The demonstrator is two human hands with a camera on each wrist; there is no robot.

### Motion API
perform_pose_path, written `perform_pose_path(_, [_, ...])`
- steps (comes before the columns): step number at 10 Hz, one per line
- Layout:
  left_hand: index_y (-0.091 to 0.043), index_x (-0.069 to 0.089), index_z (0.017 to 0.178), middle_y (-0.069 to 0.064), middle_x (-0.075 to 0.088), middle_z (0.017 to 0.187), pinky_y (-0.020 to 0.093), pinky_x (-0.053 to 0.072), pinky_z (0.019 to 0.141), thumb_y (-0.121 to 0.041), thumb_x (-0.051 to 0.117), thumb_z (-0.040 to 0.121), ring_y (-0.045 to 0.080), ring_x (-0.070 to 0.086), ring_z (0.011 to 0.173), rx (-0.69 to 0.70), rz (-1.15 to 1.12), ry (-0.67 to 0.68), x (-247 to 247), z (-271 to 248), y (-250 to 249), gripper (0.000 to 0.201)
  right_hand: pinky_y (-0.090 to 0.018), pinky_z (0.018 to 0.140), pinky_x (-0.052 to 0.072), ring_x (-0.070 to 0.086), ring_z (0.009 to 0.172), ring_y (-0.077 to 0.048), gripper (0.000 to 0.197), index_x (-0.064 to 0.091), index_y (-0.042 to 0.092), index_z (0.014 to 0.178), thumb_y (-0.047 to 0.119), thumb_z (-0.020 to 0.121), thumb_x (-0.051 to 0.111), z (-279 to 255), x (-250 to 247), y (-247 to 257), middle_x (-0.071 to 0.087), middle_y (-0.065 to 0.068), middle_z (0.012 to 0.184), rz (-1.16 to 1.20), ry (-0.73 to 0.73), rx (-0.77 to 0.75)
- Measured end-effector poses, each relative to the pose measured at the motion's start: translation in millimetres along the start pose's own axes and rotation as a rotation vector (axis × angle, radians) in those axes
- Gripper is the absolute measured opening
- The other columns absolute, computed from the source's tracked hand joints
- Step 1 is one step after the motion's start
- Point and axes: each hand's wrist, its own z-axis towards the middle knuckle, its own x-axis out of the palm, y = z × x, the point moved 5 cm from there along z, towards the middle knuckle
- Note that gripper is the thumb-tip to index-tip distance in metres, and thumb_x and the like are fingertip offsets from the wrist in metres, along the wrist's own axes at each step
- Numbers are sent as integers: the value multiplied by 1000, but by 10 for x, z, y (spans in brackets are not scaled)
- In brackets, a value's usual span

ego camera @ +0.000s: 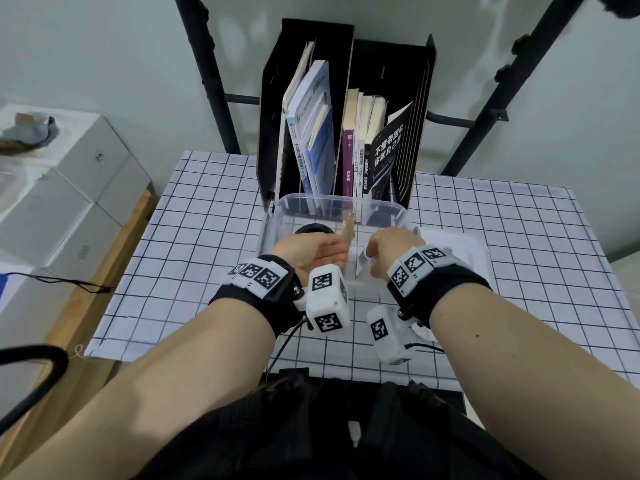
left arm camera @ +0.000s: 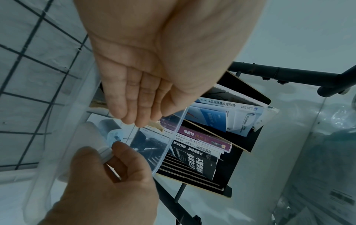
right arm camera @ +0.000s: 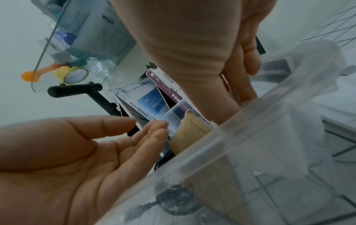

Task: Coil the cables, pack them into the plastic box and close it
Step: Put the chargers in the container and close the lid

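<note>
Your left hand is held palm up over the near side of the plastic box, fingers straight and together, holding nothing. Your right hand is beside it, over the right half of the box, with thumb and forefinger pinched on a white cable; the left wrist view shows the white loops held between those fingers. The two hands are close together but not touching.

The plastic box is clear, open, and stands on the checked tabletop directly in front of you. Inside it, a coiled black cable lies at the left, and a piece of brown card stands upright near the middle. The lid lies on the tabletop just to the right of the box.

Behind the box stands a black file holder containing books. White cartons are stacked to the left, off the tabletop.
</note>
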Motion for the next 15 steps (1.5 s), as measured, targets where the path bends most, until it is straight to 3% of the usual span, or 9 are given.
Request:
perform_pose_path(2, [-2,61,91,11,68,82,30,53,80,-10,53,95,21,64,77,2,1,0,-5,10,28,12,-32,96,48,60,111,-22,36,61,18,125,18,89,62,92,146,13,61,-4,125,-104,122,-28])
perform_pose_path(3, [-2,62,92,11,68,84,30,54,78,-10,54,95,20,65,78,8,-8,-6,-13,13,36,11,-33,94,49,60,109,-23,35,63,20,122,21,87,63,131,197,-11,62,-3,123,-72,82,-47])
perform_pose_path(6, [-2,63,95,11,68,87,28,55,74,-10,55,94,20,66,79,15,-6,-4,-30,39,27,11,-33,98,47,60,112,-22,37,60,17,126,24,90,62,261,225,-16,61,-4,126,-104,209,30])
perform_pose_path(9, [-2,64,97,11,70,87,29,56,70,-10,56,93,21,67,80,12,-2,2,-49,75,3,12,-35,98,47,60,110,-23,34,62,15,123,28,92,55,315,244,-15,62,-5,124,-144,235,29])
perform_pose_path(11, [-2,63,95,11,71,86,30,56,70,-11,56,94,21,67,80,9,-5,5,-60,95,-2,11,-38,90,52,63,105,-27,27,67,16,111,19,86,57,259,232,-91,66,-8,113,-19,-23,-32])
perform_pose_path(12, [-2,64,97,11,71,87,30,56,70,-11,56,93,21,68,81,8,-8,5,-67,100,3,12,-38,88,52,63,104,-26,28,67,18,110,20,83,60,280,278,-121,66,-7,112,15,-34,-30])
perform_pose_path(14, [-2,63,95,12,70,88,30,56,73,-10,57,93,22,67,82,18,-22,3,-61,87,11,11,-32,101,44,59,113,-20,30,65,16,121,20,91,60,307,115,-74,61,-2,127,74,83,39])
perform_pose_path(15, [-2,63,95,12,70,88,29,55,70,-10,56,94,21,67,81,19,-12,0,-49,82,14,11,-30,100,44,59,112,-17,23,68,18,112,16,90,61,221,21,-81,63,1,123,161,-25,7])
